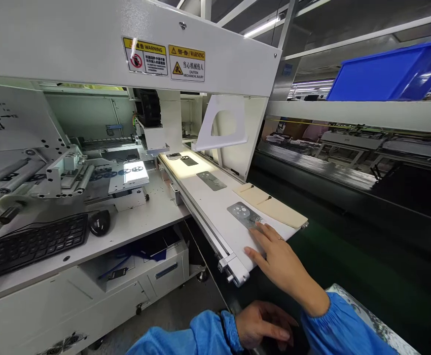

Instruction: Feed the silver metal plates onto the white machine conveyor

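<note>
My right hand (276, 257) lies flat on the near end of a white conveyor belt (215, 207), fingers stretched out. Its fingertips touch the near edge of a thin grey plate with round holes (243, 214). Two more grey plates (211, 180) (188, 160) lie further up the belt toward the machine. My left hand (262, 325) rests low near my body, below the belt's end, fingers loosely curled with nothing seen in them. Both arms wear blue sleeves.
A white machine housing with yellow warning labels (163, 58) spans the belt. A black keyboard (26, 244) and mouse (99, 222) sit on the white bench at left. A dark green conveyor (348, 236) runs at right, with a blue bin (389, 74) on a shelf above.
</note>
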Demonstrator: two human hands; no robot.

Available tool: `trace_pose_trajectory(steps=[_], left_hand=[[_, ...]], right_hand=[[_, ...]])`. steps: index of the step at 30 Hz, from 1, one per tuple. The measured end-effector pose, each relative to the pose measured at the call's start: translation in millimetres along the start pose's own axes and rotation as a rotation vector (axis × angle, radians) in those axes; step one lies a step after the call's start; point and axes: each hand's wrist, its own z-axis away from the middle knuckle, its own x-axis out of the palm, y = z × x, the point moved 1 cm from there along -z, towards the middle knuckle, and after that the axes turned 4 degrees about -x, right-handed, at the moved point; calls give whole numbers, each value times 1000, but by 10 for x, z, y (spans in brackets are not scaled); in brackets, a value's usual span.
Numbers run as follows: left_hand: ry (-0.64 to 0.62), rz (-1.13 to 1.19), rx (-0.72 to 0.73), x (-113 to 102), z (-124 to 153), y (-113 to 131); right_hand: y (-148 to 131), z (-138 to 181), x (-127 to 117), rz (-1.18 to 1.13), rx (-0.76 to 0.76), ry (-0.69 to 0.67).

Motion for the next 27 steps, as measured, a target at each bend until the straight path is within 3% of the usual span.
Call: trace_pose_trajectory(steps=[6, 15, 27], left_hand=[[17, 33, 16, 45, 8, 5], [-33, 40, 56, 2, -27, -45], [-10, -1, 3, 0, -22, -23]], right_hand=[[-119, 22, 46, 53, -27, -8], [-68, -31, 58, 26, -27, 9], [-13, -133, 5, -25, -8, -63]])
